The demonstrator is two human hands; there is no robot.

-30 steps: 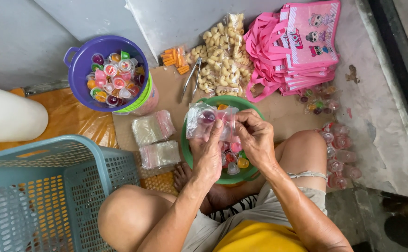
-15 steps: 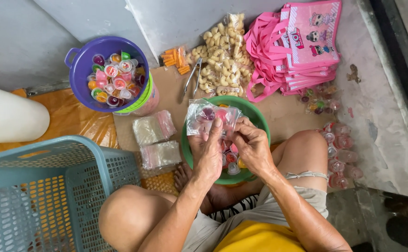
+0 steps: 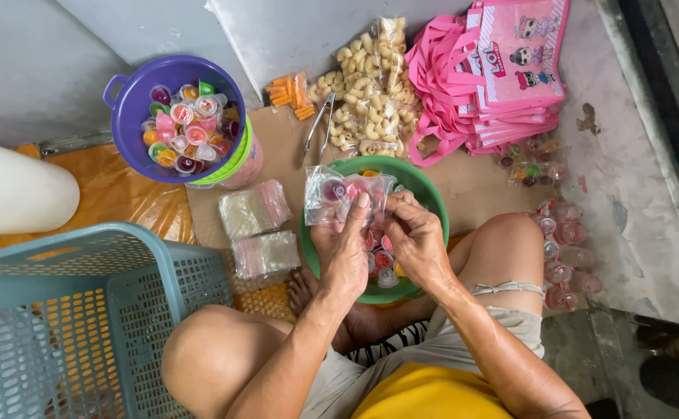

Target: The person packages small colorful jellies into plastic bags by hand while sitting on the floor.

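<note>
Over the green bowl [image 3: 431, 203], both hands met on a small clear plastic bag [image 3: 338, 195] that held a few coloured jelly cups. The left hand [image 3: 345, 250] pinched the bag's lower edge between thumb and fingers, and the right hand [image 3: 415, 240] closed on its right side, fingertips at the opening. Judging by that grip, the step in hand was filling or closing the bag; the next move seemed to call for a steady hold at the mouth so the cups would not slip back into the bowl. The bag held perhaps three cups, though the crumpled plastic made the count uncertain.

One purple bucket [image 3: 126, 120] to the left carried a heap of jelly cups, too many to count. Two stacks of flat clear bags [image 3: 256, 209] lay on the cardboard between bucket and bowl. One pair of metal tongs [image 3: 318, 124] lay beyond the bowl, beside one packet of orange snacks [image 3: 289, 91] and one heap of bagged pale puffed snacks [image 3: 372, 85]. One pile of pink tote bags [image 3: 502, 74] sat at the far right. One blue plastic basket [image 3: 68, 310] stood by the left knee, one white container [image 3: 13, 190] behind it.
</note>
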